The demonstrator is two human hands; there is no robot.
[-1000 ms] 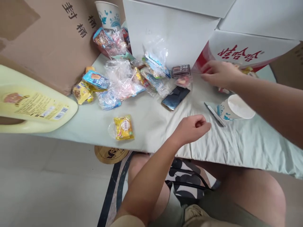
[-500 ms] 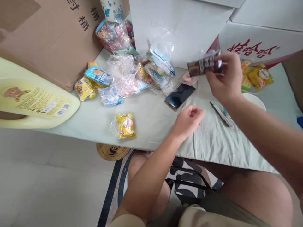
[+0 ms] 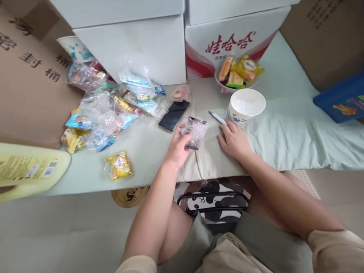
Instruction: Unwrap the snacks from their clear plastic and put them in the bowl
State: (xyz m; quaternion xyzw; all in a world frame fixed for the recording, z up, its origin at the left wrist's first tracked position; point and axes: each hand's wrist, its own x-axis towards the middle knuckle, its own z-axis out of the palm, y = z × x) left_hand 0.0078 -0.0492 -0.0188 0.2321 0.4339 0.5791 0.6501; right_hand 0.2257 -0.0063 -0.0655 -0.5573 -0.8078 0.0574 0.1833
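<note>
My left hand (image 3: pixel 178 148) is closed on a dark brown snack packet (image 3: pixel 196 122) in crinkled clear plastic, held just above the cloth in front of me. Fingers spread, my right hand (image 3: pixel 235 140) lies low over the cloth, its fingertips at the near end of a slim grey-and-white tool (image 3: pixel 217 117), perhaps a utility knife. Whether they touch it I cannot tell. Beyond that hand stands a white paper cup (image 3: pixel 247 104). Left of the packet lies a black phone (image 3: pixel 174 115), with a small pink packet (image 3: pixel 180 92) behind it.
A pile of wrapped snacks (image 3: pixel 105 113) covers the left back. One yellow packet (image 3: pixel 119 165) lies nearer me. Behind the cup, a clear bowl (image 3: pixel 217 77) holds several snacks. White cartons (image 3: pixel 131 49) line the back. A yellow jug (image 3: pixel 31 170) and a blue container (image 3: pixel 341 96) flank the table.
The brown packet has passed from my right hand to my left. My right hand has come down beside the slim tool. The view has swung to the right.
</note>
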